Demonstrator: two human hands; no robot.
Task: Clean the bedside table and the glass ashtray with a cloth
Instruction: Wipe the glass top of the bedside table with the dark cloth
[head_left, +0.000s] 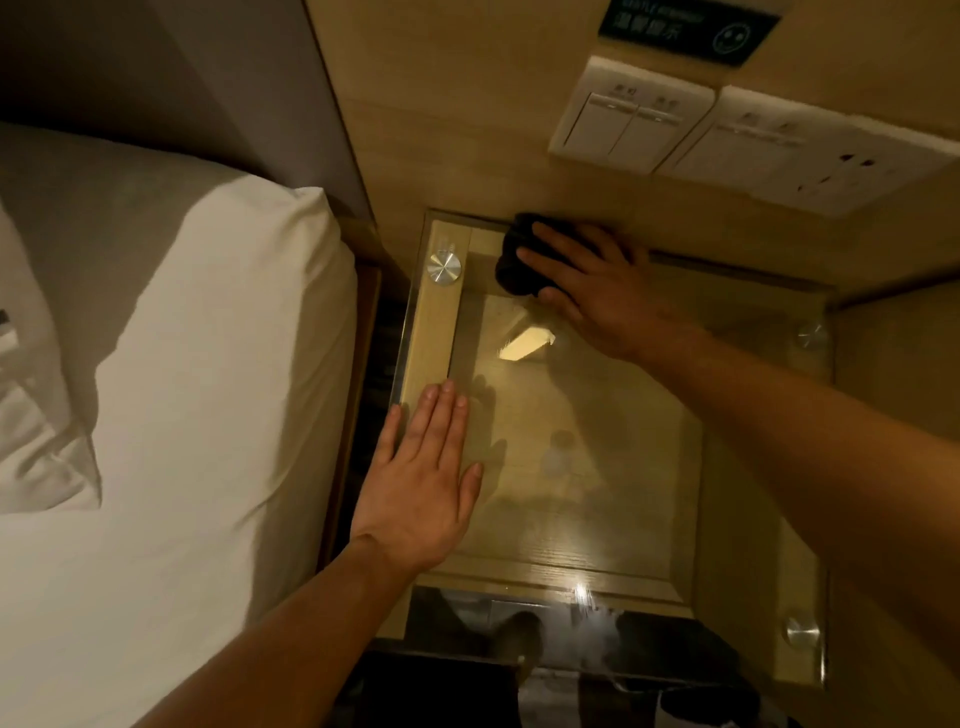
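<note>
The bedside table (597, 519) has a glass top over light wood, held by round metal studs at its corners. A dark cloth (514, 260) lies bunched at the table's far edge, close to the wall. My right hand (597, 288) presses down on the cloth, fingers spread over it. My left hand (421, 483) rests flat on the glass near the table's left edge, fingers together and holding nothing. No glass ashtray shows in this view.
A bed with white sheets and a pillow (171, 389) runs along the table's left side. On the wooden wall panel behind the table sit light switches (628, 122) and a socket plate (810, 161). Dark floor (571, 696) lies below the table's near edge.
</note>
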